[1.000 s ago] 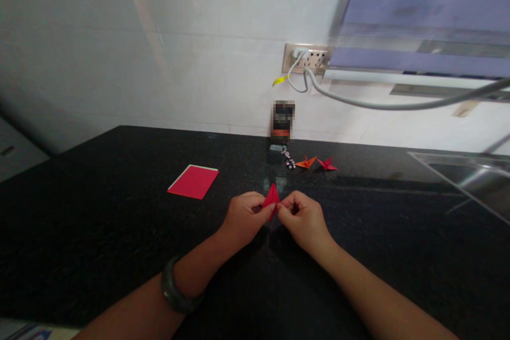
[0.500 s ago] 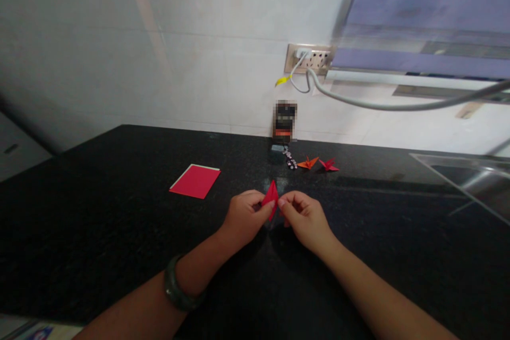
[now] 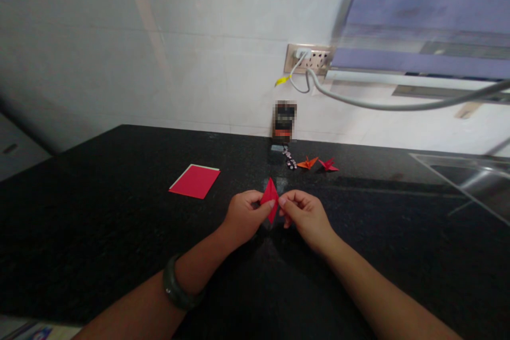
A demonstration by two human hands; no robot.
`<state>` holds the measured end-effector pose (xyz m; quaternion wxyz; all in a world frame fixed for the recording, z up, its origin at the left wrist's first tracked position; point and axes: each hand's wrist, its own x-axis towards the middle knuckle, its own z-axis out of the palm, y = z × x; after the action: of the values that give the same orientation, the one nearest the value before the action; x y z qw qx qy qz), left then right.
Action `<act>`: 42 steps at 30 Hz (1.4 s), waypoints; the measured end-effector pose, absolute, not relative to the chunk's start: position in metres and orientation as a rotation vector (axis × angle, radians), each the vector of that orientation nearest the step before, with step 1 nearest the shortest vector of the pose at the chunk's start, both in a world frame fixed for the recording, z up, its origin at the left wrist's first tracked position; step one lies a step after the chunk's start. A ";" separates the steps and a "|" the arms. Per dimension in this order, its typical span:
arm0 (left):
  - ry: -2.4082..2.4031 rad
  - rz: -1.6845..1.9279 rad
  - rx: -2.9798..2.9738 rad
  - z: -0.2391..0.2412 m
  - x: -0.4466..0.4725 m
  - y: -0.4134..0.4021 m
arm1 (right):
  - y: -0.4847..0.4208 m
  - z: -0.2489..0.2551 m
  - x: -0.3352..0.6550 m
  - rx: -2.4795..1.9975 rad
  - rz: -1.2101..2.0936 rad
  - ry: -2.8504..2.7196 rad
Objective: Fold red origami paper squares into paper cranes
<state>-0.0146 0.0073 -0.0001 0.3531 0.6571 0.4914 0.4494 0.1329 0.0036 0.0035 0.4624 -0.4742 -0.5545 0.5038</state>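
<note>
A small piece of red paper, folded into a narrow diamond (image 3: 271, 190), is held upright just over the dark counter. My left hand (image 3: 246, 218) grips it from the left, thumb lying across its front face and the other fingers behind. On the opposite side, my right hand (image 3: 309, 215) has thumb and forefinger pinched together at the diamond's right corner. Farther left lies a stack of square paper (image 3: 195, 181), red on top with a pale edge showing. Behind the hands sit an orange origami crane (image 3: 308, 163) and a red origami crane (image 3: 329, 164).
A phone-like object (image 3: 284, 121), blurred out, leans against the tiled wall with a dotted strap (image 3: 289, 158) before it. A sink (image 3: 474, 175) is set into the counter (image 3: 119, 212) at right. A grey cable (image 3: 374, 102) hangs from the wall socket (image 3: 308, 58).
The folded red paper has turned slightly, its top tip shifting a little left and its front face showing wider. Both hands stay almost in place. Everything else is unchanged.
</note>
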 end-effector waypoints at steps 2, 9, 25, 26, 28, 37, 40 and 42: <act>1.249 1.137 1.620 -0.001 -0.014 0.007 | 0.004 0.003 0.132 -1.149 1.280 -1.330; 1.170 1.115 1.500 0.000 -0.015 0.006 | 0.005 -0.002 0.130 -1.073 1.325 -1.249; 1.192 1.003 1.672 0.000 -0.015 0.006 | 0.003 -0.003 0.127 -1.192 1.189 -1.375; 1.193 1.001 1.677 -0.001 -0.014 0.006 | 0.003 -0.004 0.127 -1.200 1.168 -1.393; 1.192 1.001 1.685 -0.001 -0.014 0.005 | 0.003 -0.005 0.128 -1.212 1.108 -1.440; 1.165 0.992 1.707 -0.006 -0.017 0.009 | 0.004 -0.003 0.130 -1.185 1.179 -1.452; 1.129 0.941 1.725 -0.006 -0.017 0.010 | 0.005 -0.005 0.130 -1.133 1.242 -1.442; 1.132 0.922 1.734 -0.005 -0.017 0.010 | 0.005 -0.005 0.131 -1.134 1.212 -1.446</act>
<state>-0.0171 0.0100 -0.0050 0.4237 0.6928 0.4523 0.3686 0.1309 0.0046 -0.0048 0.4530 -0.4592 -0.5858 0.4908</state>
